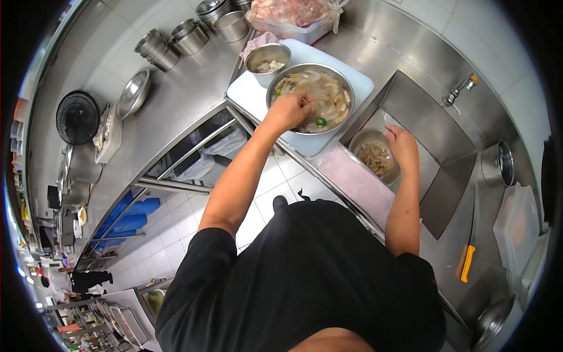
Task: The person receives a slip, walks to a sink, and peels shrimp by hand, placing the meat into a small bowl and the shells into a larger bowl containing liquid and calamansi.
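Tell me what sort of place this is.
Probably a restaurant kitchen: a steel sink, stacked metal pots and a large bowl of food in liquid show it.

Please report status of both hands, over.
Left hand inside wide silver steel bowl. Right hand at smaller silver steel bowl. Fingers' grip unclear. No obstruction visible.

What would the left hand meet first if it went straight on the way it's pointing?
Likely the pale food pieces in the large steel bowl; fingertip depth is unclear.
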Tool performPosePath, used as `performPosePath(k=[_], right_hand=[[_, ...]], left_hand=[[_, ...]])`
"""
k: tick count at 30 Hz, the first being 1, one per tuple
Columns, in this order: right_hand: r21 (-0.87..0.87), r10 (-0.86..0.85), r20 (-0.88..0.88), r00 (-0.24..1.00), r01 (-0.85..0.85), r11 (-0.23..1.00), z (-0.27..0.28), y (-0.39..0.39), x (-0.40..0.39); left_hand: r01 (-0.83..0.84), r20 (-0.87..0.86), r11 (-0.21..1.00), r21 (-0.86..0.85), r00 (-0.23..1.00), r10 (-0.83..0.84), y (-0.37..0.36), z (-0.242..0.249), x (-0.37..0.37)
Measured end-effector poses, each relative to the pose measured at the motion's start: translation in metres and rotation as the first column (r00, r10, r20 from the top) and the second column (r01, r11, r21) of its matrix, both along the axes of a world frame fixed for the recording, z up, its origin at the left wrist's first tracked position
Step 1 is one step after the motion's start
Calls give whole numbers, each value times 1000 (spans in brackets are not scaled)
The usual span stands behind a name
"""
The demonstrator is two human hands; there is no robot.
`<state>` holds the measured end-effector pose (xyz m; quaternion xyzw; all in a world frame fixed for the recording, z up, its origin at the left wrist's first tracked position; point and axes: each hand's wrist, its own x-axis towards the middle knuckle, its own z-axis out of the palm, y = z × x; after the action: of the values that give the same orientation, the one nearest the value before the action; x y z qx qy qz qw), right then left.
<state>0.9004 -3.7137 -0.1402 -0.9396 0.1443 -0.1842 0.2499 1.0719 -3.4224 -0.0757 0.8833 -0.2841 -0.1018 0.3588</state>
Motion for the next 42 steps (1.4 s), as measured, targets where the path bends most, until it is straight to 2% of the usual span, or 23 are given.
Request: performPosePath(k=[1,3,5,6,8,12,15,18,20,21,23,24,29,30,32,33,35,36,38,39,41,42], right_hand=[[42,40,98,994,-44,998,19,17,5],[85,140,253,957,-167,982,60,57,22],[83,239,341,909,-282,956,79,91,44],[79,276,371,887,-326,942,85,104,55],[171,309,287,907,-366,915,89,116,74],[275,356,216,909,-407,871,88,125,95],[291,416,246,875,-477,829,81,127,104],[270,412,216,885,-459,846,81,129,108],[488,390,184,902,-429,761,81,127,109],[585,380,167,910,-401,704,81,125,109],[661,407,189,894,-422,620,82,119,105],[696,422,201,884,-432,574,83,116,104],[626,386,374,843,-537,566,66,116,107],[597,385,406,829,-560,575,67,117,105],[419,373,350,859,-500,758,73,112,104],[316,363,324,874,-461,829,74,110,104],[194,421,297,857,-486,852,73,109,107],[131,450,281,848,-498,857,72,109,107],[95,420,178,890,-441,893,79,110,102],[74,400,127,908,-411,909,81,110,101],[200,351,122,928,-369,907,78,102,101],[262,329,117,937,-349,900,77,99,101]], left_hand=[[-54,-148,996,-71,988,43,-1,0,0],[-106,-326,978,-177,944,43,-5,15,-6],[-117,-439,940,-321,898,-39,-9,18,-6],[-104,-440,930,-352,896,-66,-10,20,-8],[-98,-439,905,-414,893,-104,-7,30,-14],[-106,-407,913,-395,910,-71,7,37,-12],[-105,-371,919,-381,927,-48,13,36,-10],[-117,-366,911,-396,930,-40,15,39,-12],[-111,-358,902,-418,933,-51,13,37,-12],[-102,-377,875,-473,921,-97,13,35,-11],[-92,-408,810,-579,893,-190,14,31,-11],[-145,-457,761,-633,863,-215,13,29,-13],[-409,-593,469,-783,717,-365,-3,21,-28],[-382,-593,521,-763,734,-331,-4,23,-31],[-331,-587,620,-712,765,-265,-7,27,-35],[-247,-547,697,-673,801,-245,-6,25,-31],[-84,-455,828,-555,864,-217,-1,19,-17],[-76,-412,889,-451,902,-132,0,25,-17],[-89,-293,971,-224,956,20,-2,41,-22],[-87,-146,983,-160,987,64,-1,40,-20],[-115,164,993,-34,979,119,2,34,-15],[-139,61,983,-118,987,147,2,28,-11]])
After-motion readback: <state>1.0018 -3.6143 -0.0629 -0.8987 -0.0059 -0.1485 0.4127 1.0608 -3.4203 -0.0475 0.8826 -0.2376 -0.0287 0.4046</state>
